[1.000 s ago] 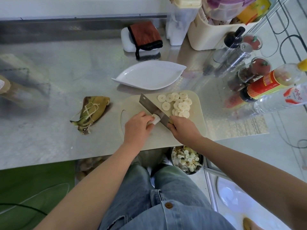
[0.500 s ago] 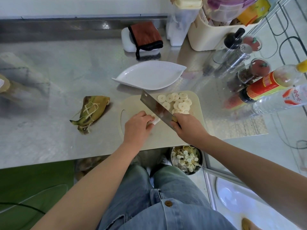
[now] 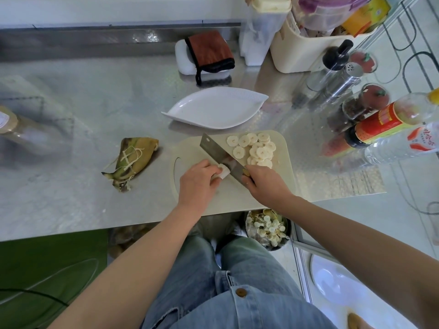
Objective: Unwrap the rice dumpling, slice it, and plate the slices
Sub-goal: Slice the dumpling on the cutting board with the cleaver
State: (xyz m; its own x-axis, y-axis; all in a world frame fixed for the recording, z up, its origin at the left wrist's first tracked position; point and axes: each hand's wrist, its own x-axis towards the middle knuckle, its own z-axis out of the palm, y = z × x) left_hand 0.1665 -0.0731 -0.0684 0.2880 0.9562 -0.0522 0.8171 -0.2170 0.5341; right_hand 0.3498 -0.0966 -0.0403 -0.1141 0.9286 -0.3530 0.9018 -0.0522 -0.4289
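Holding down a small white piece of rice dumpling on the cutting board, the left hand has its fingers curled over it. Only the cut end sticks out past the fingertips. The right hand grips the handle of a knife, with its fingers wrapped tight round it. The wide flat blade stands just to the right of the left fingers, right by the cut end of the piece. Whether it touches the piece is hard to tell. The blade points away from the person and a little to the left. Past the blade, on the side away from the left fingers, a pile of round white slices lies on the far right part of the board. Farther out from both sets of fingers, a white leaf-shaped plate sits on the counter. Well apart to the left of the left fingers lies a green and brown leaf bundle tied with pale string. Near the person, below the right wrist and under the counter edge, a round bowl holds white bits and scraps. Bottles and jars stand far to the right of the right fingers.
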